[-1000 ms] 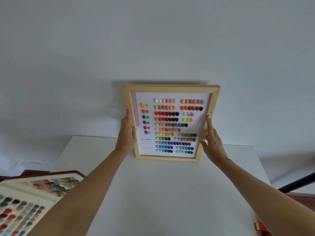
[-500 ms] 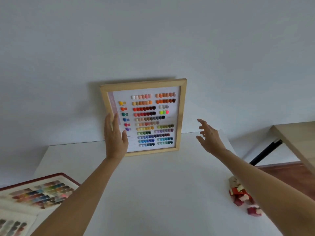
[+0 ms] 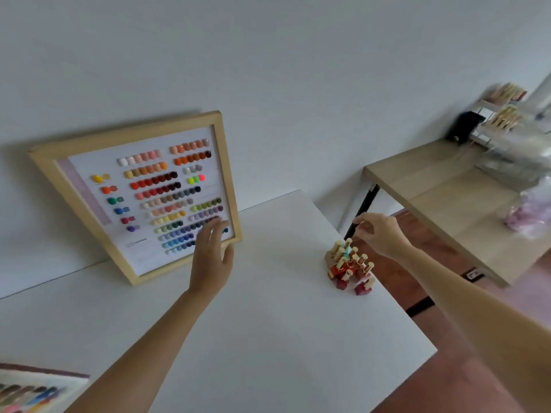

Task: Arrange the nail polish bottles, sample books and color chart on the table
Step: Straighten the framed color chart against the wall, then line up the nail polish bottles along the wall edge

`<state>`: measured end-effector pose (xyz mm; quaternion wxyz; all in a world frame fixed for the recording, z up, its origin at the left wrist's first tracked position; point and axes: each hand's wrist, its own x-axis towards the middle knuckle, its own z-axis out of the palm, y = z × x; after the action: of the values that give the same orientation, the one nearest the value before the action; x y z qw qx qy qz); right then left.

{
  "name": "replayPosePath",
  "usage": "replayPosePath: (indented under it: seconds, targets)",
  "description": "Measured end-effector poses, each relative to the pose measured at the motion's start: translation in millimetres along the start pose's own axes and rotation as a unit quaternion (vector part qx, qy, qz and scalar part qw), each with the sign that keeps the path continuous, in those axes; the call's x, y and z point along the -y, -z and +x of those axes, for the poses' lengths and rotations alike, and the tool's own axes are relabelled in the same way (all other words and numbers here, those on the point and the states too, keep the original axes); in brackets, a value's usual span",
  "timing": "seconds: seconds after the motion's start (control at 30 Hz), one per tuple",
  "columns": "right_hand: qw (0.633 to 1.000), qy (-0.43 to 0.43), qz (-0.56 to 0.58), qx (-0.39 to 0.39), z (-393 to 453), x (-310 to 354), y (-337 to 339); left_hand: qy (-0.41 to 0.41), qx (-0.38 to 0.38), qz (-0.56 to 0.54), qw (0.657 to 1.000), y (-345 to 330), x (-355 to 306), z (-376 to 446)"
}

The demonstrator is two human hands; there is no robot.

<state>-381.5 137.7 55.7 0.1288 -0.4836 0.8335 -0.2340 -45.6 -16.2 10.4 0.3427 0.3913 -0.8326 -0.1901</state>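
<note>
The wooden-framed color chart [image 3: 140,198] leans against the wall at the back of the white table [image 3: 268,338]. My left hand [image 3: 212,257] hovers open in front of its lower right corner, fingers spread and blurred, holding nothing. A cluster of several nail polish bottles [image 3: 350,268] with cream caps stands near the table's right edge. My right hand [image 3: 380,234] is just above and behind the cluster, fingers curled downward, nothing gripped. An open sample book [image 3: 32,391] shows at the lower left corner.
A wooden side table [image 3: 447,198] stands to the right across a gap of reddish floor. It carries clear racks with more bottles [image 3: 507,120], a black box [image 3: 463,126] and a plastic bag [image 3: 530,213]. The wall runs behind the white table.
My left hand has let go of the chart's left edge and now hovers by its lower right corner. My right hand has moved right over the bottles. The view has swung to the right.
</note>
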Motion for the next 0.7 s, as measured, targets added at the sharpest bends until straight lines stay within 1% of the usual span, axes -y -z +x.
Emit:
replayPosePath:
  seconds: [0.1,0.23,0.3,0.4,0.53,0.7]
  targets:
    - [1.000,-0.021,-0.018,0.004,-17.4,-21.7,7.0,-0.025,0.051,-0.032,0.998,-29.3,-20.2,-4.8]
    - [0.999,-0.041,-0.016,0.019,-25.5,-47.4,11.2,-0.033,0.116,-0.062,0.991,-65.3,-51.4,-13.5]
    - [0.999,-0.037,-0.010,0.032,-24.0,-56.8,8.8,-0.035,0.152,-0.072,0.985,-82.6,-64.9,-16.4]
    - [0.998,-0.018,0.008,0.056,-15.5,-68.4,1.9,-0.025,0.196,-0.077,0.977,-108.4,-82.2,-18.1]
    - [0.993,0.024,0.020,0.115,9.3,-85.5,-3.9,0.007,0.225,-0.056,0.973,-141.4,-106.8,-11.6]
    - [0.978,0.082,0.034,0.191,45.5,-98.0,-6.2,0.015,0.261,-0.012,0.965,-176.4,-135.9,13.8]
